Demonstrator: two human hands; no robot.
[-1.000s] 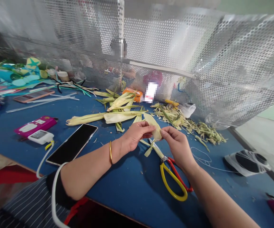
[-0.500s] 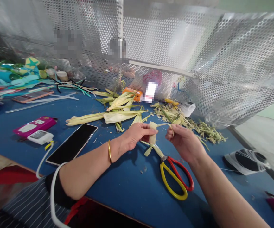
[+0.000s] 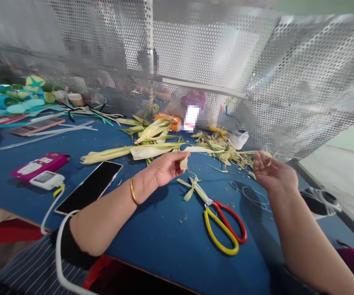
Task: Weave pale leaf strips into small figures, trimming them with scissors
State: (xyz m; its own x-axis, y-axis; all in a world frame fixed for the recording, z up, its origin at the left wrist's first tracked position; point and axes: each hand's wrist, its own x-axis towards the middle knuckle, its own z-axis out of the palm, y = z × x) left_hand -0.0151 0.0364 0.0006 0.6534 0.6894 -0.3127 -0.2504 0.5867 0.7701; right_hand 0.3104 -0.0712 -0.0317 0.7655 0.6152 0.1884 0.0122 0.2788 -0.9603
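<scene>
My left hand (image 3: 164,167) pinches the near end of a pale corn husk piece (image 3: 183,163) above the blue table (image 3: 152,229). My right hand (image 3: 271,172) is out to the right, fingers closed on the far end of a thin husk strip (image 3: 222,151) that stretches between the two hands. Below them lie scissors (image 3: 221,223) with one yellow and one red handle, blades pointing up-left beside a small husk scrap (image 3: 190,188).
Whole corn husks (image 3: 143,143) and a pile of husk shreds (image 3: 222,147) lie behind the hands. A black phone (image 3: 89,186), a pink case (image 3: 37,163) and a white charger (image 3: 46,179) sit left. Thread spool (image 3: 321,200) at right. A perforated metal screen (image 3: 256,73) closes the back.
My right hand has pulled away to the right, tearing a thin strip off the husk piece. My left hand stayed almost in place holding the rest of the husk.
</scene>
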